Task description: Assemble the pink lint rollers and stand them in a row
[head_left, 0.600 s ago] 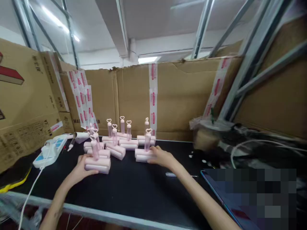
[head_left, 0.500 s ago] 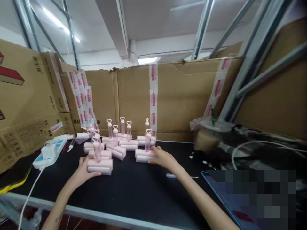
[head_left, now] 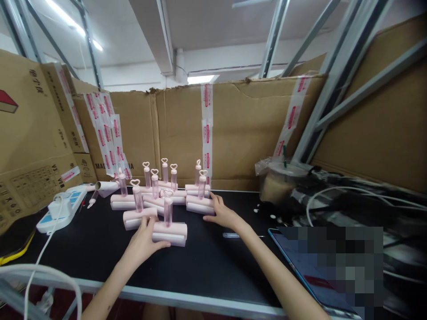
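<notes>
Several pink lint rollers stand on the black table, heads lying flat, clear handles upright with heart-shaped loops on top. My left hand (head_left: pixel 143 240) holds the left end of the nearest lint roller (head_left: pixel 170 230), thumb in front and fingers behind. Just behind that hand, another lint roller (head_left: pixel 133 218) stands close to its fingers. My right hand (head_left: pixel 225 215) is around the right end of a lint roller (head_left: pixel 199 203), with its thumb low in front and fingers at the back. More lint rollers (head_left: pixel 123 202) stand grouped behind, partly covering one another.
A white power strip (head_left: pixel 63 209) with a plug lies at the left, near a loose roller tube (head_left: pixel 106 188). To the right are a thin pen-like tool (head_left: pixel 231 235), a phone or tablet (head_left: pixel 300 271), a plastic cup (head_left: pixel 278 184) and cables. Cardboard walls (head_left: pixel 176 133) enclose the back.
My left hand has slid the nearest lint roller to the right, away from the one behind it. The right hand's lint roller has shifted slightly back. The view has turned a little.
</notes>
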`<state>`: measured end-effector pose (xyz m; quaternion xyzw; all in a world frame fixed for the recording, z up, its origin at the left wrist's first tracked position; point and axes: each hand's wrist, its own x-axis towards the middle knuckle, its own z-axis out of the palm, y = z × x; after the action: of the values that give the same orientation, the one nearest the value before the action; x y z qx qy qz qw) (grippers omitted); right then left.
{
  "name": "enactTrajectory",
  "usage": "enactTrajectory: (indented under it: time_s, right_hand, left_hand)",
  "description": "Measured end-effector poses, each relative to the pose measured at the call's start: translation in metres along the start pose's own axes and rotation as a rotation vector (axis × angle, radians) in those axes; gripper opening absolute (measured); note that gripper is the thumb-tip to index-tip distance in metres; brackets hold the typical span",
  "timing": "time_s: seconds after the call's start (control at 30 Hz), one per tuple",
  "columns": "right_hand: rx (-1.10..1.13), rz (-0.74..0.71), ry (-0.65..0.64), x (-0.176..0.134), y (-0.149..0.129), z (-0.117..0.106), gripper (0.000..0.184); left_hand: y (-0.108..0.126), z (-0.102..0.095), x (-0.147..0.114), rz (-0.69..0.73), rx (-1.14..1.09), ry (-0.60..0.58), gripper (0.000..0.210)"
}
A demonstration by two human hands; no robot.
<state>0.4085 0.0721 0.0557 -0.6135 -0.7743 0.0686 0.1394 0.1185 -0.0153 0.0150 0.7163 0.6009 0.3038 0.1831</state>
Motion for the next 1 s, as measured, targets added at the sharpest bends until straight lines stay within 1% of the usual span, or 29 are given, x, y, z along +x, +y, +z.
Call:
enactTrajectory:
  time_s: [0.03,0.07,0.1,0.13,0.17,0.2,0.27,0.3,0.37,0.43,0.47,0.53,0.57,0.6,0.67,0.73,0.77,0.8,0.83,0.87,0.9,0.97,1.0]
  right_hand:
    - [0.005,-0.007,0.003,-0.005,0.001,-0.005,0.084]
    - [0.004,-0.019,0.007,-0.01,0.001,-0.011,0.082]
    - [0.013,-0.049,0.006,-0.015,-0.001,-0.017,0.074]
    - [0.048,-0.108,-0.006,-0.021,-0.003,-0.022,0.061]
    - [0.119,-0.19,-0.023,-0.026,-0.007,-0.025,0.048]
    - [0.223,-0.279,-0.039,-0.03,-0.012,-0.026,0.04]
    - [0.497,-0.423,-0.039,-0.035,-0.023,-0.021,0.04]
    - [0.62,-0.458,-0.028,-0.036,-0.028,-0.016,0.041]
    - [0.773,-0.456,-0.011,-0.036,-0.034,-0.005,0.044]
    - [0.843,-0.411,-0.017,-0.033,-0.037,0.003,0.05]
    - [0.871,-0.385,-0.025,-0.032,-0.037,0.006,0.052]
    - [0.938,-0.338,-0.052,-0.03,-0.038,0.01,0.054]
    - [0.977,-0.32,-0.07,-0.03,-0.039,0.011,0.053]
    - [1.016,-0.302,-0.094,-0.031,-0.04,0.013,0.052]
    - [1.085,-0.249,-0.147,-0.033,-0.042,0.015,0.051]
    - [1.134,-0.202,-0.197,-0.035,-0.043,0.016,0.055]
    - [1.143,-0.195,-0.21,-0.036,-0.043,0.016,0.058]
    - [1.137,-0.201,-0.206,-0.037,-0.043,0.016,0.063]
    - [1.12,-0.217,-0.188,-0.037,-0.042,0.014,0.068]
    - [1.102,-0.236,-0.163,-0.036,-0.041,0.012,0.071]
    - [1.088,-0.252,-0.145,-0.036,-0.041,0.009,0.071]
    - [1.097,-0.247,-0.134,-0.036,-0.041,0.003,0.065]
    - [1.116,-0.233,-0.144,-0.036,-0.042,0.001,0.06]
  left_hand:
    - [0.003,0.0,-0.001,0.012,-0.001,-0.017,0.063]
    - [0.005,0.0,-0.001,0.036,-0.007,-0.03,0.06]
    - [0.007,0.0,-0.002,0.071,-0.013,-0.037,0.056]
    - [0.009,0.0,-0.002,0.117,-0.015,-0.04,0.053]
    - [0.012,0.0,0.0,0.173,-0.012,-0.031,0.049]
    - [0.015,0.0,0.003,0.241,0.0,-0.009,0.045]
    - [0.024,0.0,0.015,0.417,0.042,0.087,0.04]
    - [0.028,0.0,0.022,0.517,0.069,0.145,0.038]
    - [0.037,0.0,0.04,0.696,0.101,0.228,0.039]
    - [0.043,0.003,0.056,0.815,0.066,0.236,0.04]
    - [0.044,0.005,0.063,0.846,0.018,0.218,0.041]
    - [0.045,0.013,0.072,0.853,-0.113,0.161,0.041]
    - [0.044,0.018,0.074,0.825,-0.188,0.129,0.042]
    - [0.042,0.022,0.075,0.768,-0.264,0.099,0.044]
    - [0.037,0.03,0.076,0.565,-0.448,0.04,0.051]
    - [0.031,0.033,0.074,0.358,-0.599,-0.015,0.059]
    - [0.029,0.034,0.073,0.277,-0.659,-0.05,0.059]
    - [0.027,0.033,0.071,0.203,-0.723,-0.109,0.055]
    - [0.027,0.033,0.069,0.131,-0.794,-0.202,0.049]
    - [0.028,0.032,0.066,0.053,-0.876,-0.326,0.045]
    - [0.029,0.031,0.063,-0.034,-0.973,-0.475,0.046]
    - [0.035,0.029,0.057,-0.166,-1.142,-0.773,0.062]
    - [0.038,0.029,0.055,-0.193,-1.19,-0.879,0.071]
